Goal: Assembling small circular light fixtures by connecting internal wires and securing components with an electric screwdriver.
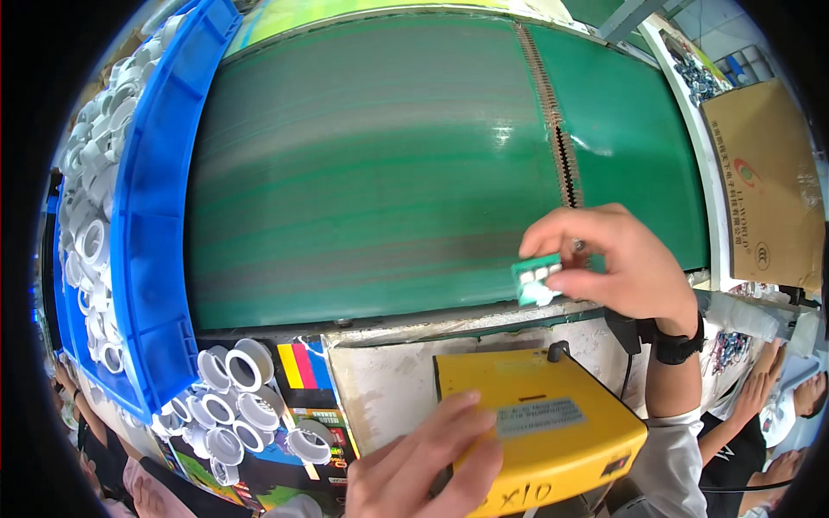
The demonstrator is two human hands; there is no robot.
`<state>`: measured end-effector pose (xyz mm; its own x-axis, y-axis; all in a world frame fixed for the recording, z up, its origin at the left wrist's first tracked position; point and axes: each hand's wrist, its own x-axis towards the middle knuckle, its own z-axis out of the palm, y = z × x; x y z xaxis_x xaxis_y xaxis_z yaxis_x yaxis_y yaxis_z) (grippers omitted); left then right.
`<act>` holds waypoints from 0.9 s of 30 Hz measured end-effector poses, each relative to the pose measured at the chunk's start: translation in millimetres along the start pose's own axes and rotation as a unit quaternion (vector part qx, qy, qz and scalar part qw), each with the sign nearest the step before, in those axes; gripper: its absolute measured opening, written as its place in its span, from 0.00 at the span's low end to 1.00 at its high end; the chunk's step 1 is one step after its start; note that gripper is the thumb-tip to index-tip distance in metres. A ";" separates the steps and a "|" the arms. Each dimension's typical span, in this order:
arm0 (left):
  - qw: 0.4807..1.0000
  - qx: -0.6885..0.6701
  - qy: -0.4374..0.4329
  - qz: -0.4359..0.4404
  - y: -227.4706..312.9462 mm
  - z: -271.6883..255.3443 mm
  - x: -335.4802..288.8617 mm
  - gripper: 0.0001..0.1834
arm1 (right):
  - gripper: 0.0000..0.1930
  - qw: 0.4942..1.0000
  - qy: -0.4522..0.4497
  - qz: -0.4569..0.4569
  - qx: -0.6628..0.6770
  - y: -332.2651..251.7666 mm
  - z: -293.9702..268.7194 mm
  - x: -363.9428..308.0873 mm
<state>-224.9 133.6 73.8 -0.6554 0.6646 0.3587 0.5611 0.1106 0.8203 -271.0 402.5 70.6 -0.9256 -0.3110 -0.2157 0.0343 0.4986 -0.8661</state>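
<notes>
Between the thumb and fingers of my right hand [617, 263] is a small green circuit board [537, 278] with white blocks on it, held over the belt's near edge. A dark band circles that wrist. My left hand [427, 462] lies at the left side of a yellow box-shaped device [553, 432], its fingers stretched out and slightly blurred, with nothing seen in them. The device has a pale label, a black knob at its far edge and a dark socket or switch at its right corner. Part of its left side is hidden behind my left hand.
A green conveyor belt [371, 164] with a toothed seam [557, 121] runs across. On the left, a blue bin [160, 216] holds many white plastic rings; several more rings [250, 410] lie below it. A cardboard box [764, 186] stands at right. Other people sit at both lower sides.
</notes>
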 end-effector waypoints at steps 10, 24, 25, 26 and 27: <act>0.933 -0.169 0.019 -0.318 60.1 -13.4 17.7 0.31 | 0.09 0.999 -0.006 -0.027 -0.042 15.3 30.6 -11.0; 0.997 0.031 0.060 0.032 7.1 8.4 -6.3 0.28 | 0.09 0.986 -0.128 0.008 0.111 21.2 22.4 -14.3; 0.998 0.048 0.046 -0.010 8.8 6.3 -2.5 0.25 | 0.09 0.989 -0.091 0.040 0.113 16.9 19.6 -15.2; 0.996 0.065 0.035 -0.050 11.1 2.4 1.1 0.22 | 0.13 0.989 -0.058 0.061 0.126 14.2 17.6 -17.5; 0.994 0.050 0.006 -0.095 19.5 -7.1 6.0 0.27 | 0.14 0.986 -0.019 0.031 0.165 13.5 16.5 -18.5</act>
<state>-221.5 134.5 95.1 -0.7601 0.6157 0.2077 0.4738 0.3064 0.8256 -247.2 401.6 55.4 -0.9034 -0.3209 -0.2844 0.2175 0.2286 -0.9489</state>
